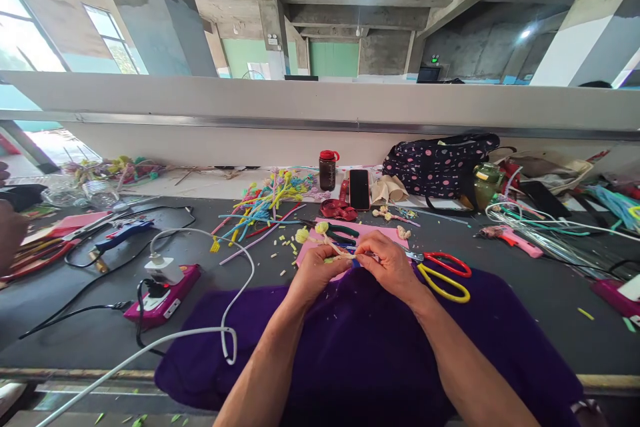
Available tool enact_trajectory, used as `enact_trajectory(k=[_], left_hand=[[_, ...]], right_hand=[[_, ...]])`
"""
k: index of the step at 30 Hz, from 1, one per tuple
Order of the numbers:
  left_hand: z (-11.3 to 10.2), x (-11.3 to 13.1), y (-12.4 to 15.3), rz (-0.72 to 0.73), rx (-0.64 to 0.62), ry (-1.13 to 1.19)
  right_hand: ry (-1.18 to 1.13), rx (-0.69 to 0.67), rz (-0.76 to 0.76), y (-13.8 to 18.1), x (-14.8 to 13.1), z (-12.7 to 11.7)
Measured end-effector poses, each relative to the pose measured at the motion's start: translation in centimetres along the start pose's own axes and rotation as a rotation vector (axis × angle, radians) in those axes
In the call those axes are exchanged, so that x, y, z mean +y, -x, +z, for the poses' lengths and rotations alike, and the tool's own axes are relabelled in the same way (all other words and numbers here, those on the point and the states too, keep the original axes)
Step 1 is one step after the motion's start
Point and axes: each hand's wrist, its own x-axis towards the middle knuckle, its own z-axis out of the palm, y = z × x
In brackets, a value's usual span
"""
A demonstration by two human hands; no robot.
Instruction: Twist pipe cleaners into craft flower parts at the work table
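Observation:
My left hand is closed in a pinch on a thin pale fuzzy strand, apparently a chenille stem. My right hand meets it, thumb and fingers pinching the strand's other end. Two pale yellow fuzzy balls show just beyond my left fingers; whether they join the strand I cannot tell. Under and behind the hands lies a pink sheet, with dark-handled pliers on it. Scissors with red and yellow handles rest right of my right hand. A purple cloth spreads beneath my forearms.
Colourful fuzzy stems are heaped behind, near a red-lidded bottle, a phone and a patterned bag. A white cable loops left from a magenta power strip. A pink glue gun lies right. Another person's hand shows far left.

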Motion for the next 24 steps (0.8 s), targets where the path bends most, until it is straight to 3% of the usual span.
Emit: enact_trajectory(k=[11, 19, 24], left_hand=[[0.1, -0.1, 0.0, 0.107, 0.001, -0.002], [0.3, -0.5, -0.1, 0.158, -0.061, -0.049], [0.2, -0.2, 0.0, 0.170, -0.097, -0.054]], right_hand=[[-0.192, -0.106, 0.177, 0.2, 0.2, 0.5], [-0.787, -0.289, 0.610, 0.2, 1.5, 1.1], [-0.875, -0.305, 0.705, 0.2, 1.7, 1.1]])
